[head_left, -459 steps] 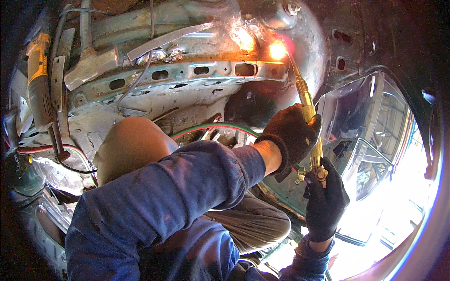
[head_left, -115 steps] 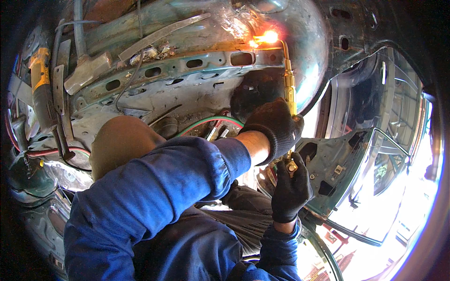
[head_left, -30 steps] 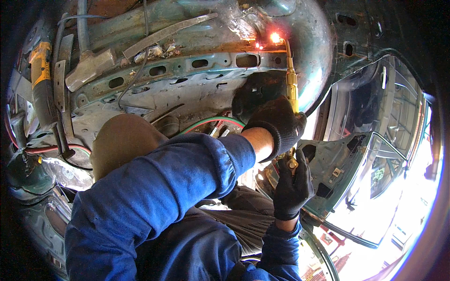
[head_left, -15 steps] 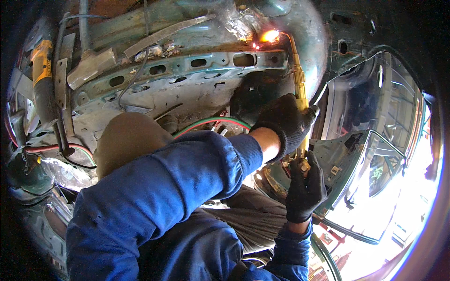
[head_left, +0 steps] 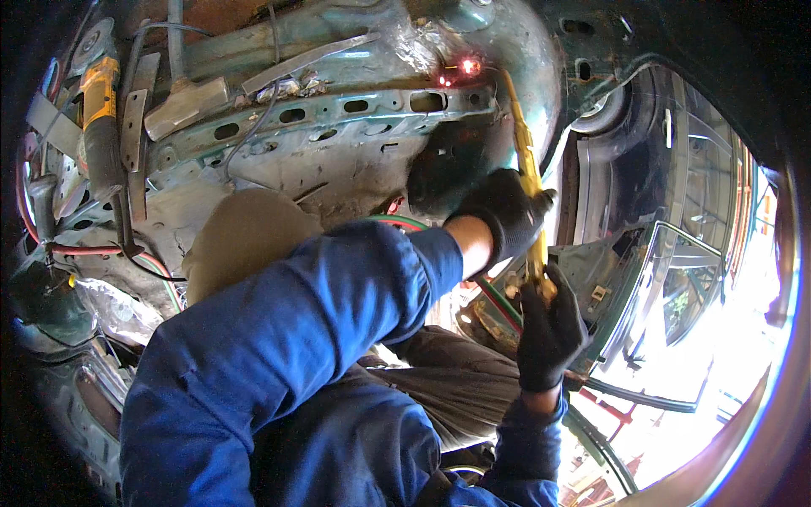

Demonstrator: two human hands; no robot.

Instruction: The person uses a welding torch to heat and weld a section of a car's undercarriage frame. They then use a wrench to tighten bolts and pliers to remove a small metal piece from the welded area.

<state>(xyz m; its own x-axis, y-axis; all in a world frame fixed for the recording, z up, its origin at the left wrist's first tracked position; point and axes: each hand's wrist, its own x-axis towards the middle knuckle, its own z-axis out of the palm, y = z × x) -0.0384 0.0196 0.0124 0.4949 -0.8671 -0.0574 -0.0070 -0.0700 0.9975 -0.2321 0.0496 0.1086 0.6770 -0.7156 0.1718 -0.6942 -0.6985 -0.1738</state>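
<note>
A brass gas torch [head_left: 528,160] stands nearly upright at the right of centre, its thin bent tip at the top beside a green painted metal panel [head_left: 338,51]. My left hand [head_left: 504,213], in a black glove, is closed round the torch body. Below it, my black-gloved right hand [head_left: 549,329] pinches the valve end of the torch. Its fingertips partly cover the valve knobs. Left of the torch tip, a spot of metal [head_left: 470,65] glows red, with a smaller glowing spot beside it. No flame shows at the tip.
At the left hang or lie a yellow and black angle grinder [head_left: 100,106] and a hammer [head_left: 187,106]. A flat metal strip [head_left: 308,63] rests on the panel. Red and green hoses [head_left: 498,304] run behind my arm. A car door [head_left: 650,313] stands at the right.
The bright flame at the torch tip is gone, leaving glowing spots on the metal. The torch and both hands keep nearly the same hold; the view has shifted slightly.
</note>
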